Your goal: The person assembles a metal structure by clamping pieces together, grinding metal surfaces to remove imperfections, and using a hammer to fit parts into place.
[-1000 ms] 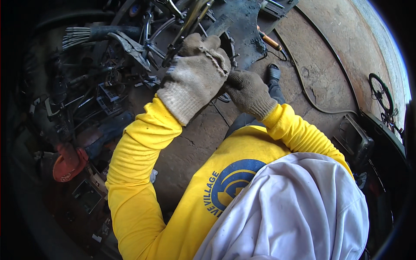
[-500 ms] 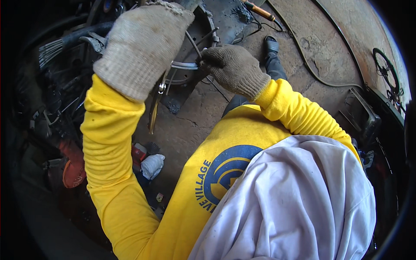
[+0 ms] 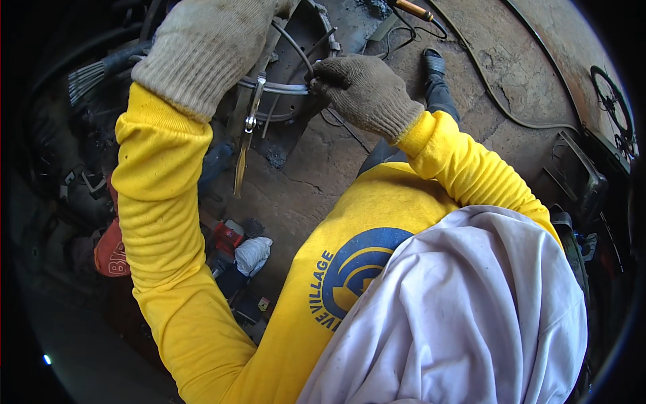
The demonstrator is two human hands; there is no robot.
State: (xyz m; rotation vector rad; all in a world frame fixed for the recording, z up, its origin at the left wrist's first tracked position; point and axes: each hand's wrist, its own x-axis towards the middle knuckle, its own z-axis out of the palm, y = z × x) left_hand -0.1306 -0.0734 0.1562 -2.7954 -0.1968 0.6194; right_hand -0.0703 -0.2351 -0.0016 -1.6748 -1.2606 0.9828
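My left hand (image 3: 214, 54), in a knitted grey-beige glove, reaches to the upper edge at the left of a round metal frame (image 3: 331, 42). Its fingers are hidden behind the back of the glove and cut off by the picture edge. My right hand (image 3: 363, 93), in a darker glove, is closed at the frame's near right, pinching the end of a thin bent metal rod (image 3: 293, 46). Curved grey bars (image 3: 286, 89) run up to the same fingers. Beside my left wrist, locking pliers (image 3: 249, 124) hang from the bars, handles pointing down.
A bundle of thin rods (image 3: 86, 82) lies at the left among dark metal clutter. An orange-handled tool (image 3: 412, 9) and a long hose (image 3: 481, 94) lie on the floor beyond. A person's sandalled foot (image 3: 435, 62) stands there. A white cloth bundle (image 3: 253, 256) sits below.
My left hand has shifted up and left, showing more of the locking pliers. My right hand stays on the rod, slightly higher in view. The whole view has shifted a little.
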